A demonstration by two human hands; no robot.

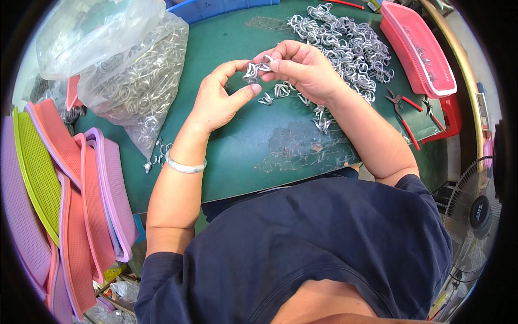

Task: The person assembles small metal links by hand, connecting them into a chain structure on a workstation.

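Observation:
Above the green table, my left hand [218, 100] is closed, with its thumb and fingers around a few shiny silver metal rings [251, 72]. My right hand [305, 70] meets it from the right, pinching another silver ring [265, 64] between thumb and forefinger. The two hands are almost touching, and the rings' finer shape is too small to make out. Just below them, a small cluster of rings [281, 89] lies on the table. A large heap of similar rings [345, 46] spreads beyond my right hand, partly hidden by it and the forearm.
A clear plastic bag [140, 81] full of rings stands at the left. Stacked perforated baskets [40, 183] crowd the left edge. Red-handled pliers [402, 110] lie right of my forearm, below a pink basket [415, 48]. A fan [475, 213] stands at the right.

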